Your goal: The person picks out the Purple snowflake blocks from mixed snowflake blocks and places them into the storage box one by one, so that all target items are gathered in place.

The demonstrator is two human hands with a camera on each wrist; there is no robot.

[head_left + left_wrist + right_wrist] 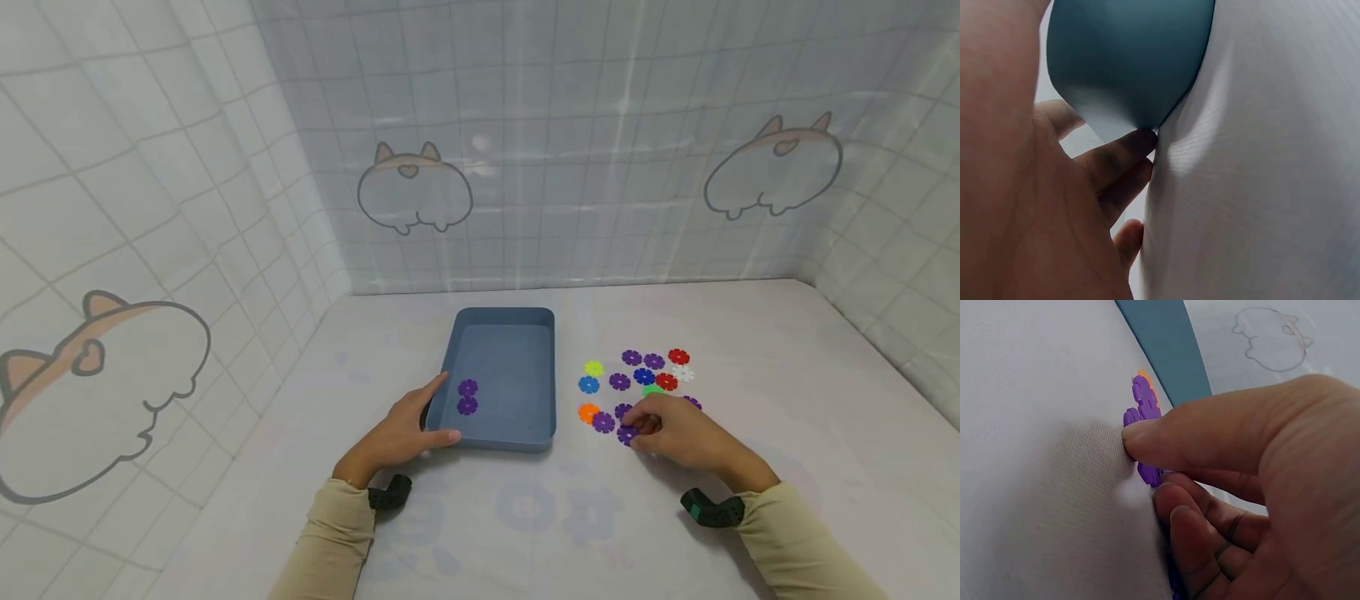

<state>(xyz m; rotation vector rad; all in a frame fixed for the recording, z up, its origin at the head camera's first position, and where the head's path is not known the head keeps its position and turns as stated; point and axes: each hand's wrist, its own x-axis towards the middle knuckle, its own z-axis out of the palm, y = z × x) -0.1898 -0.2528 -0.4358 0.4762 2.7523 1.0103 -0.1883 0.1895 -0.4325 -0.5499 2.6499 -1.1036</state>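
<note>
A blue-grey tray (506, 358) lies on the table, with two purple notched plastic discs (467, 405) inside near its left wall. My left hand (397, 429) holds the tray's near left corner, thumb along the near side and fingers at the left side; in the left wrist view the fingertips (1144, 140) touch its lower edge. Right of the tray, my right hand (678, 429) pinches a purple disc (1149, 474) between thumb and fingers, low over the table. Another purple disc (603, 422) and an orange disc (588, 413) lie beside it.
Several discs are scattered beyond the right hand, among them a red disc (678, 357), a white disc (683, 374), a dark blue disc (644, 377), a light blue disc (588, 385) and a yellow disc (594, 367). White tiled-print curtains (540, 167) enclose the table's back and sides.
</note>
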